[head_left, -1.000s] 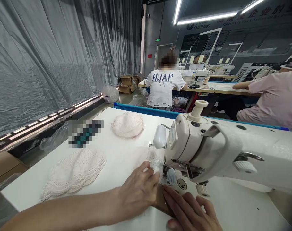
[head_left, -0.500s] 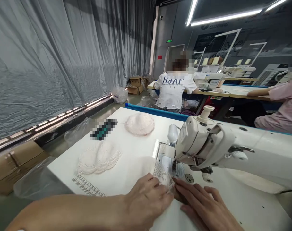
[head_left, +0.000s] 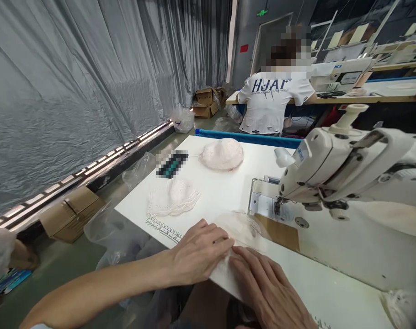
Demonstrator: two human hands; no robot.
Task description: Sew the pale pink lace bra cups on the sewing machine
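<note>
Evidently, left hand pinches pale fabric (right hand: can't tell), spread out beyond both.

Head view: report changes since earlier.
Left hand and right hand drew the thin whitish lace fabric away from the white sewing machine toward the white tabletop's near edge, baring more of a flat brown strip. Both still touch the fabric. The pale fabric dome and pale scalloped piece stayed.

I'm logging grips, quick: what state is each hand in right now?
Left hand: fingers bent, touching the pale fabric; whether it grips cannot be told.
Right hand: fingers close together, at the same fabric; grip cannot be told either.
</note>
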